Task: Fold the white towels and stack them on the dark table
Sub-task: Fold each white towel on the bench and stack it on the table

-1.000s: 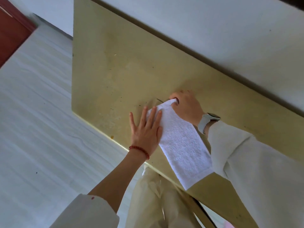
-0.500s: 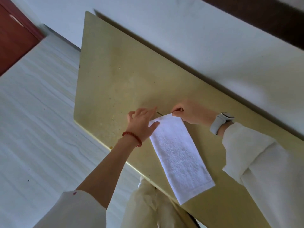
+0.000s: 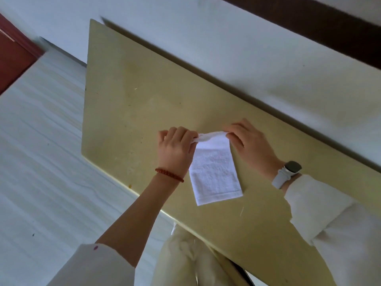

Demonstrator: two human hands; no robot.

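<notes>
A narrow white towel lies lengthwise on the olive-yellow table, its near end flat toward me. My left hand, with a red bead bracelet on the wrist, pinches the far left corner of the towel. My right hand, with a watch on the wrist, pinches the far right corner. The far edge is lifted off the table between my two hands and starts to curl back toward me. No stack of folded towels is in view.
The table stands against a white wall with a dark band above. A pale wood-grain floor lies to the left, with a red-brown door at the far left. My beige trousers show below the table's near edge.
My left hand went from flat on the towel to pinching its far left corner. Both hands have raised the far edge. The visible towel looks shorter.
</notes>
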